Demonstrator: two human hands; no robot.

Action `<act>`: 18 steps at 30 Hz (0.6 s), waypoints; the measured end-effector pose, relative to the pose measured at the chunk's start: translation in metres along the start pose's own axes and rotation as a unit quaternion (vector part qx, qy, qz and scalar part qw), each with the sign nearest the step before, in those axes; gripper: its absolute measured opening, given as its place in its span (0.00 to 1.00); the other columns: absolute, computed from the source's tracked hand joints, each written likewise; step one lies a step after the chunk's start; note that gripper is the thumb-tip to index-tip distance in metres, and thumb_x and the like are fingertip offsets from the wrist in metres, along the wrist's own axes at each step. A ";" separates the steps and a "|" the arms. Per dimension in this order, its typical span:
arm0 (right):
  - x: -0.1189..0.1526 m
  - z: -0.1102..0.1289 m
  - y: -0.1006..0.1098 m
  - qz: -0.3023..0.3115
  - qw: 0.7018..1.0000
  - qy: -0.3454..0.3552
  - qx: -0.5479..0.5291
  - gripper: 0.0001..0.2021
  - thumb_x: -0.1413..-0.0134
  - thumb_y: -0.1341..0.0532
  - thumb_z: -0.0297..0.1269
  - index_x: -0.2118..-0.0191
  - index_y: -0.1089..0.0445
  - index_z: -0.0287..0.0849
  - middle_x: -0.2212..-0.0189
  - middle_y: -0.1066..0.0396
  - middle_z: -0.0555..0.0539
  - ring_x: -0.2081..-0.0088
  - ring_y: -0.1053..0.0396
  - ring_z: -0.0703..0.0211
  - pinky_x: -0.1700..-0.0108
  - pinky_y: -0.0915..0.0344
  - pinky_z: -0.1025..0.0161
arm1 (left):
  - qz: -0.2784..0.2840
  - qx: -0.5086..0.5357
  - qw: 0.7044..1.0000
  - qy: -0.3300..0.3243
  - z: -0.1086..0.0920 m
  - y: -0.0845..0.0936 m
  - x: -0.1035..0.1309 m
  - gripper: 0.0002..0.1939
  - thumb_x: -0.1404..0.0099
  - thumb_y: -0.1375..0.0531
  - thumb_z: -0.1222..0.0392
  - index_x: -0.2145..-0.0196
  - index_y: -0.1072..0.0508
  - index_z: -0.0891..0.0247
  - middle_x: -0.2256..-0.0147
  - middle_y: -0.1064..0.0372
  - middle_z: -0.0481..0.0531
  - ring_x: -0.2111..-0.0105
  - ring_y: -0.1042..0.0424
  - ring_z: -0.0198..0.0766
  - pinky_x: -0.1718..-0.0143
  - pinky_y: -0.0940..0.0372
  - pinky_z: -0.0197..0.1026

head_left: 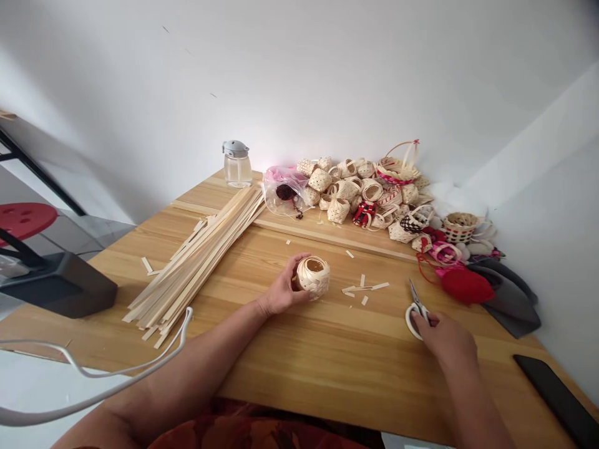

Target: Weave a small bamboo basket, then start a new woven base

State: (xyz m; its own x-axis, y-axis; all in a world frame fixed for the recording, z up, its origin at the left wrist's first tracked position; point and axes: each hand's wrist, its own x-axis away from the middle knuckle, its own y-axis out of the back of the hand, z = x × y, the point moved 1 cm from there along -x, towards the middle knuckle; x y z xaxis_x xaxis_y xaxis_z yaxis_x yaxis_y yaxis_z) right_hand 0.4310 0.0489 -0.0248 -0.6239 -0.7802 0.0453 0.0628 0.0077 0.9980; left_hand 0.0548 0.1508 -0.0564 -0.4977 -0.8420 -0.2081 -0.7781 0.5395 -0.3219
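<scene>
A small round basket (314, 282), woven from pale flat strips and with a round opening on top, is in the grasp of my left hand (282, 290) near the middle of the table. My fingers wrap its left side, thumb at the front. Farther right, my right hand (444, 337) has its fingers on the white-handled scissors (417, 308), whose blades point away from me over the tabletop. Whether the scissors are lifted or resting on the wood I cannot tell. Several short strip offcuts (360, 288) lie between the two hands.
Long pale strips (201, 262) form a bundle on the left. Many small woven baskets (346, 190) are heaped at the back, beside a lidded glass jar (237, 165). Red yarn (468, 285) and a black phone-like slab (556, 399) lie right. A white cable (135, 383) crosses the lower left.
</scene>
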 end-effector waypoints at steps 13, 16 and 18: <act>0.075 0.169 0.002 0.313 0.678 0.314 -0.586 0.35 0.53 0.28 0.48 0.39 0.36 0.47 0.42 0.31 0.41 0.43 0.33 0.47 0.42 0.36 0.51 | 0.126 -0.040 0.991 0.012 -0.004 -0.007 0.010 0.45 0.42 0.31 0.59 0.33 0.50 0.56 0.41 0.38 0.62 0.44 0.33 0.50 0.43 0.38 0.50; 0.076 0.183 -0.004 0.335 0.636 0.309 -0.622 0.35 0.54 0.27 0.45 0.40 0.36 0.45 0.45 0.29 0.42 0.44 0.32 0.48 0.42 0.36 0.52 | 0.136 -0.066 0.988 -0.009 -0.003 -0.006 0.009 0.45 0.38 0.34 0.56 0.32 0.54 0.57 0.41 0.39 0.62 0.41 0.36 0.51 0.39 0.43 0.54; 0.075 0.184 -0.006 0.343 0.627 0.291 -0.636 0.34 0.55 0.26 0.43 0.42 0.35 0.46 0.46 0.29 0.43 0.45 0.32 0.49 0.43 0.36 0.53 | 0.131 -0.089 0.987 -0.022 -0.001 -0.006 0.009 0.44 0.37 0.35 0.54 0.31 0.54 0.58 0.40 0.40 0.63 0.41 0.37 0.52 0.38 0.45 0.56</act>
State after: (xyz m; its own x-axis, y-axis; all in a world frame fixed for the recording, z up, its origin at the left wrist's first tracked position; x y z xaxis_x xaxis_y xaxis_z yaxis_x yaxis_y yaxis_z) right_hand 0.2405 0.1051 -0.0193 0.2560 -0.9653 0.0510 0.9625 0.2497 -0.1057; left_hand 0.0545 0.1404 -0.0552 -0.6775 -0.6701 -0.3033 -0.6811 0.7272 -0.0851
